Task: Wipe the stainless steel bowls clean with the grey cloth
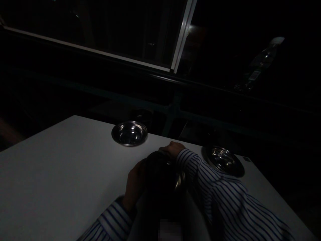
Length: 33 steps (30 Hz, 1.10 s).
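Between my hands, near the front of the white table [80,167], is a dark, shiny round vessel [159,170], apparently a metal bowl; deep shadow hides its exact shape. My left hand [134,184] is closed around its left side, with most fingers hidden behind it. At the far right of its rim, my right hand [174,149] has its fingers curled over the edge. Something small and greyish shows at those fingertips, too dim to name. A bright curved gleam lies on the vessel's lower right.
A shallow metal bowl [129,134] stands at the table's back edge. Another metal dish [224,161] lies to the right, beyond my striped sleeve [220,187]. Behind the table, a clear plastic bottle [262,63] with a white cap stands near a pale window frame [182,36].
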Tool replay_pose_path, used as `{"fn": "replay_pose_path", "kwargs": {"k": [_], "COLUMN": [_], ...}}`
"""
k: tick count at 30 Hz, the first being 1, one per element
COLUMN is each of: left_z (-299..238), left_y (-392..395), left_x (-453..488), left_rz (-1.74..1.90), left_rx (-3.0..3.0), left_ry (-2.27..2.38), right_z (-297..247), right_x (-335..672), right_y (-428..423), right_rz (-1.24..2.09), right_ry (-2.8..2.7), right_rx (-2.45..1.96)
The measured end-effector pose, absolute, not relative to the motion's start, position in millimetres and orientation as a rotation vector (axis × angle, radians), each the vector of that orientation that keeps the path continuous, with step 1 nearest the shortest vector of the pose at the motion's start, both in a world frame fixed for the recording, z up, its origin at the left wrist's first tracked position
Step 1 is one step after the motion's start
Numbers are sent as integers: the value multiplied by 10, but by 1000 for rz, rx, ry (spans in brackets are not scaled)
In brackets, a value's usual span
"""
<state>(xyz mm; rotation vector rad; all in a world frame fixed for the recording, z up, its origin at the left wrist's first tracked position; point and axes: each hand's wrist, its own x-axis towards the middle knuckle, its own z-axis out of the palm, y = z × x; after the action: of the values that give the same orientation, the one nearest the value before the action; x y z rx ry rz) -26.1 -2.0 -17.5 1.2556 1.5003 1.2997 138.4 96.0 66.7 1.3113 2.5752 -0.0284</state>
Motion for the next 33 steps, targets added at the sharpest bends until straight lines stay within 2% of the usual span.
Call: {"fn": "replay_pose_path", "kwargs": {"k": [8, 17, 25, 33], "left_z": [-152, -145, -163, -116], "left_y": [-46, 2, -1, -35], "left_x": [-291, -298, -294, -311], "left_rz": [1340, 1315, 1342, 1402], "left_rx": [1384, 1307, 1221, 1112], "left_ry": [1438, 1479, 1502, 1388], "right_z": [656, 650, 563, 596], "right_x": [1986, 1180, 776, 1063], "right_y": [681, 1032, 755, 943], "right_rz": [-115, 80, 161, 211], "right_ry": [2475, 2589, 2728, 2597], "right_rx": [1478, 1222, 975, 1269]}}
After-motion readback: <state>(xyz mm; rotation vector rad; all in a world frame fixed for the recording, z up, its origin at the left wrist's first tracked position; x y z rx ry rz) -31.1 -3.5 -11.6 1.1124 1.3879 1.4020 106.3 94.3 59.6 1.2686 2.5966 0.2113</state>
